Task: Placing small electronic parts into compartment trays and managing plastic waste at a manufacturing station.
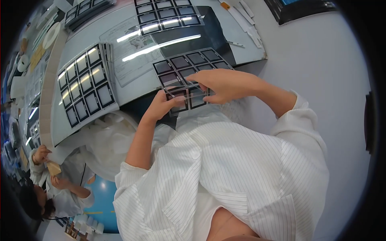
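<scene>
A sheet of black-framed squares (197,58) lies at the table's near edge, under both hands. Above its near part, a thin clear pane (192,94) with reflective edges spans the gap between my hands. My left hand (162,106) pinches the pane's left end between thumb and fingers. At the pane's right end, my right hand (223,85) has its thumb and fingers curled round the edge, the index finger reaching across the top. Glare and slight blur hide the pane's exact outline.
Left of my hands is a stack of similar framed sheets (85,85); another framed sheet (167,16) lies farther back. A clear plastic-covered paper (132,60) is between them. White strips (247,24) lie at the back right. A co-worker's hands (60,182) hold a tan piece at lower left.
</scene>
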Tool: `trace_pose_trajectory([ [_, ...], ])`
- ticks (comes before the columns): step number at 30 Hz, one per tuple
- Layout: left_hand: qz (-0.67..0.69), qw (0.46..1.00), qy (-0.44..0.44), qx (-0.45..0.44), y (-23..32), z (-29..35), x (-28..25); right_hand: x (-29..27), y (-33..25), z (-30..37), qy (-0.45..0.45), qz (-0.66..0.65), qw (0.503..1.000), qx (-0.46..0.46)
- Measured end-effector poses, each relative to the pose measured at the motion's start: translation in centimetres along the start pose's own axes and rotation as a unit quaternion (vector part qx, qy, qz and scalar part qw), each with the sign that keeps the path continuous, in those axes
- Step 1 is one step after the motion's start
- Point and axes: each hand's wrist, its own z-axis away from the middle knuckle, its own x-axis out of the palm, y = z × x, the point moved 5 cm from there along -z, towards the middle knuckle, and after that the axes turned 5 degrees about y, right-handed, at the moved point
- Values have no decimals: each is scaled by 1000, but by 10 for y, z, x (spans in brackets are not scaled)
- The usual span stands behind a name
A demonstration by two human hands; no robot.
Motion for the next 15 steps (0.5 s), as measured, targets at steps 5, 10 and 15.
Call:
trace_pose_trajectory([
  [5, -45, 999, -4, 14, 6, -2, 4, 25, 40, -12, 48, 138, 989, -22],
  [10, -51, 998, -22, 10, 4, -3, 0, 4, 24, -17, -238, -137, 956, 98],
  [15, -75, 997, 7, -4, -16, -2, -17, 9, 63, -39, -269, -167, 945, 77],
])
